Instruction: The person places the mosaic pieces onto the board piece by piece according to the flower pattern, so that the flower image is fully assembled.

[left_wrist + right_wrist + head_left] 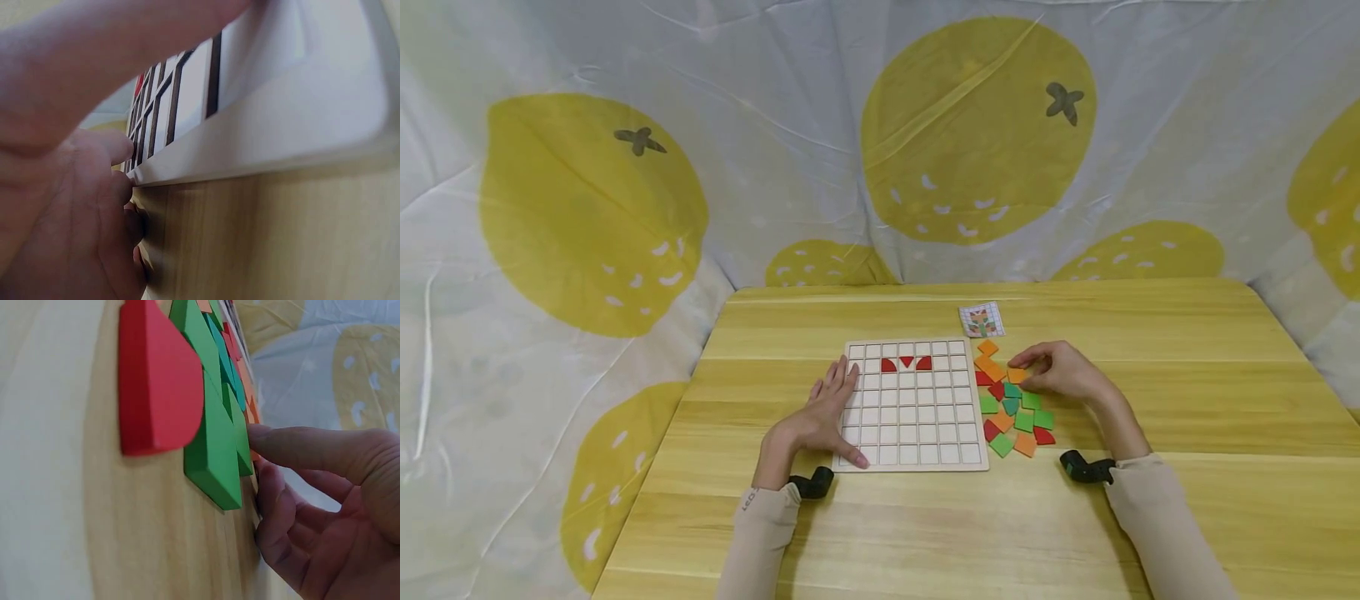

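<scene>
A white wooden grid board [907,433] lies on the table with two red quarter-circle tiles [888,365] and a red triangle tile [907,362] set between them in its second row. My left hand [820,417] is spread along the board's left side, thumb on the bottom edge and fingertips at the upper left; the left wrist view shows the board's rim [262,137] beside the palm. My right hand [1060,371] pinches an orange tile [1017,376] between thumb and index finger at the pile's upper right. In the right wrist view green tiles [215,450] lie near the thumb.
Right of the board, loose tiles lie in a pile, among them a green square [1002,445], a teal piece [1011,406] and a red quarter circle [1043,436]. A small printed pattern card [982,319] is behind the pile. A lemon-print cloth [820,150] hangs behind the table.
</scene>
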The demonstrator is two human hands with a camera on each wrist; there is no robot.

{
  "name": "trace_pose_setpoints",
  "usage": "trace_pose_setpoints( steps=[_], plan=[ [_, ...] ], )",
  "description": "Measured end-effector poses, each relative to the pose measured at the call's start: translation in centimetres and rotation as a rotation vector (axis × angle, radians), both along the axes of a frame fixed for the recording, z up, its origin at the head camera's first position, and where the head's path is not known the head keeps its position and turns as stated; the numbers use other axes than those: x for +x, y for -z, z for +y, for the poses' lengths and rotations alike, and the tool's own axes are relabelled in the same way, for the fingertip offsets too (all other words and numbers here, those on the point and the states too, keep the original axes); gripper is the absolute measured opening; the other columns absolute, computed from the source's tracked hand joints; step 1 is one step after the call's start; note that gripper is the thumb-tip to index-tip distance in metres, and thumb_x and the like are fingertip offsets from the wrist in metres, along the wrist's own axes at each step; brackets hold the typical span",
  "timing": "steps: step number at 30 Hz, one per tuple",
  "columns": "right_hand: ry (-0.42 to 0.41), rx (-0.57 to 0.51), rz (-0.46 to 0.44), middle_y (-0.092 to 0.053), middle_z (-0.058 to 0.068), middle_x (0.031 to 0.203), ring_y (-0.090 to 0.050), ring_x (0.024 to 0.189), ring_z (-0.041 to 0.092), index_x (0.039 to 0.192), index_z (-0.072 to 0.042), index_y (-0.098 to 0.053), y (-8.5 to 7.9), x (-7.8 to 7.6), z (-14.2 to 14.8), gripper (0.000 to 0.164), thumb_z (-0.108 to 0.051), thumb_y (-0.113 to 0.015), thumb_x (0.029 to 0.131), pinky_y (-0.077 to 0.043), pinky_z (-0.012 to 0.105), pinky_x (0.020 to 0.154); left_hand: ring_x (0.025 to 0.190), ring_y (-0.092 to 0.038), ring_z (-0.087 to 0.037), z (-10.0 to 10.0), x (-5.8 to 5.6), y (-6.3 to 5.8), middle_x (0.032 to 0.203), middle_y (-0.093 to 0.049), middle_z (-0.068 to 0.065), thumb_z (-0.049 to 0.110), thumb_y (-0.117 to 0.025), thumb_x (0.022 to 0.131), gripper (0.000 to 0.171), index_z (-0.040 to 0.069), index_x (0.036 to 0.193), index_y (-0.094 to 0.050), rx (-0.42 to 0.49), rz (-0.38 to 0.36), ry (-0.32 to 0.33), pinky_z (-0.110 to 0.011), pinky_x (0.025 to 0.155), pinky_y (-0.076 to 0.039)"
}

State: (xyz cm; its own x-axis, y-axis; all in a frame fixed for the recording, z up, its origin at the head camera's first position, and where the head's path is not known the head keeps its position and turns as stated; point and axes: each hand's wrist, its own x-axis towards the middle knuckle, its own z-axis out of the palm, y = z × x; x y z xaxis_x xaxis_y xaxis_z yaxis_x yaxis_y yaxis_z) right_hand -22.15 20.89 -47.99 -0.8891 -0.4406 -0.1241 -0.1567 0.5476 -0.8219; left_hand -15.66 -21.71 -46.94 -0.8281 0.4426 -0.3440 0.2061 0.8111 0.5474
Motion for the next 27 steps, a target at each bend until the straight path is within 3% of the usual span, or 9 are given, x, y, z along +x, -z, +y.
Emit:
trace_pose_setpoints(
  steps=[10, 22, 27],
  plan=[
    [0.035, 0.004, 0.014, -0.07, 0.02, 0.103, -0.056, 0.077, 0.014, 0.117, 0.004, -0.073, 0.05, 0.08, -0.52, 0.033, -0.008, -0.081, 0.087, -0.049, 0.021, 0.067, 0.16, 0.02, -0.037, -0.02, -0.05, 0.12, 0.17, 0.027, -0.018, 0.046, -0.098, 0.064, 0.152, 0.004, 0.165, 0.008, -0.013, 0.005, 0.002, -0.059, 0.131, 0.005],
    [0.081, 0.087, 0.025, -0.069, 0.015, 0.096, -0.056, 0.076, 0.016, 0.11, 0.004, -0.073, 0.05, -0.13, -0.62, 0.028, -0.008, -0.081, 0.086, -0.049, 0.023, 0.066, 0.16, 0.02, -0.037, 0.1, -0.07, 0.15, 0.17, 0.026, -0.018, 0.045, -0.098, 0.064, 0.152, 0.004, 0.165, 0.008, -0.009, 0.007, -0.004, -0.059, 0.131, 0.004],
    [0.087, 0.105, 0.02, -0.069, 0.016, 0.098, -0.056, 0.072, 0.016, 0.11, 0.003, -0.071, -0.35, -0.08, -0.92, 0.026, -0.012, -0.078, 0.09, -0.048, 0.023, 0.059, 0.16, 0.02, -0.038, 0.07, -0.08, 0.08, 0.17, 0.027, -0.019, 0.045, -0.098, 0.064, 0.152, 0.004, 0.165, 0.008, -0.01, 0.007, -0.001, -0.059, 0.131, 0.004]
  ],
)
